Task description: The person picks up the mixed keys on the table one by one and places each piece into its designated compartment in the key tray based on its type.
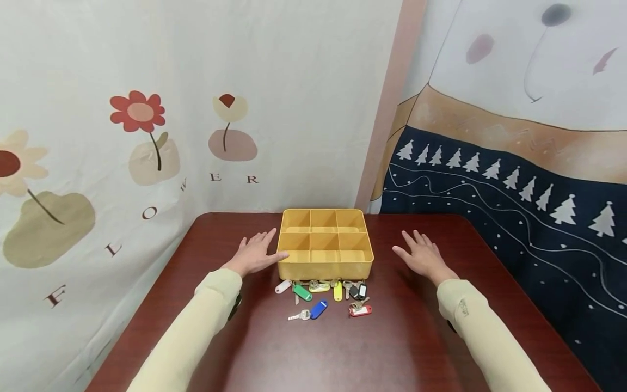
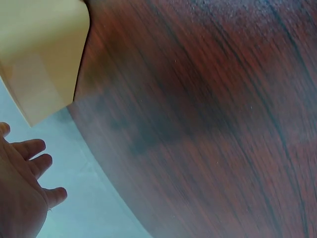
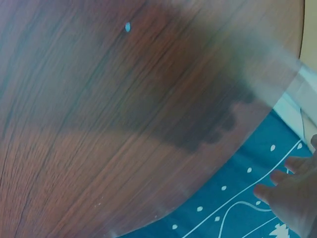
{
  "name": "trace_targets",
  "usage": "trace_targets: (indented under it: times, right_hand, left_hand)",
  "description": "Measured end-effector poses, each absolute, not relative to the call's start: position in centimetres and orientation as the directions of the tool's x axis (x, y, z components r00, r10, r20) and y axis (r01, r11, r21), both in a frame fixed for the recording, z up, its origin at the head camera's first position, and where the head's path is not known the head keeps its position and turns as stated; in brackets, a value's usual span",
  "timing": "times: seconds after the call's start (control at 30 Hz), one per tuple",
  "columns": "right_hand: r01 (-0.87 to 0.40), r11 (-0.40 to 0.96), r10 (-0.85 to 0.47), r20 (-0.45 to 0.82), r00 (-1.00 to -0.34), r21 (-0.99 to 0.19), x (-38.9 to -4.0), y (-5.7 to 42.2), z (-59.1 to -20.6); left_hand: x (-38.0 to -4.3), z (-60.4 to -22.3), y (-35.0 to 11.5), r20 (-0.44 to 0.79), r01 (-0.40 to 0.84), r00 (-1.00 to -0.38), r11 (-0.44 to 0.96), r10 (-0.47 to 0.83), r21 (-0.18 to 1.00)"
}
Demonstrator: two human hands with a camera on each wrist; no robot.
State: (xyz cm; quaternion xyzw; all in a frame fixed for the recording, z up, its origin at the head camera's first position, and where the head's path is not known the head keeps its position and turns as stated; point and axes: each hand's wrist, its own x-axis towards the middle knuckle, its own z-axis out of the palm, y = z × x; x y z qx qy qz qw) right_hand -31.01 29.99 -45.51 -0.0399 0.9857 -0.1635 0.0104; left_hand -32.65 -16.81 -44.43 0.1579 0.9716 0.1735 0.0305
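Note:
A yellow box (image 1: 325, 270) with several compartments stands at the back of the table. My left hand (image 1: 256, 254) is at its left side, fingers spread, the thumb overlapping the front left corner in the head view. To the right of the box, apart from it, my right hand (image 1: 420, 255) hovers with fingers extended and nothing held. In front of the box lie several keys with tags: a green tag (image 1: 302, 293), a white tag (image 1: 282, 286), a yellow tag (image 1: 338, 291), a black key fob (image 1: 362, 291), a blue tag (image 1: 319, 309) and a red tag (image 1: 361, 311).
The dark red wooden table (image 1: 313, 354) has rounded back corners. Behind it hangs a pale flower-print cloth (image 1: 313, 109), and on the right a navy cloth (image 1: 490, 218) with white trees. The left wrist view shows part of the yellow box (image 2: 49, 64).

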Motion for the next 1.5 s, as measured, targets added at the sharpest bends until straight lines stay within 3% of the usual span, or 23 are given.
trace_targets:
  times: [0.4, 1.2, 1.5]
  right_hand:
    - [-0.124, 0.926, -0.122, 0.028, -0.992, -0.356, -30.6, 28.0, -46.3]
    - [-0.100, 0.816, -0.088, 0.048, -0.995, -0.569, -28.6, 26.3, -47.3]
    - [-0.150, 0.796, -0.102, 0.114, -0.988, -0.587, -27.1, 25.8, -48.1]
  left_hand:
    - [-32.0, -45.3, -16.8, 0.010, 0.312, -0.943, 0.877, 0.332, 0.366]
    - [-32.4, -45.6, -16.2, 0.059, 0.337, -0.938, 0.863, 0.340, 0.377]
    - [-32.1, -46.2, -15.6, 0.046, 0.311, -0.947, 0.867, 0.319, 0.389]
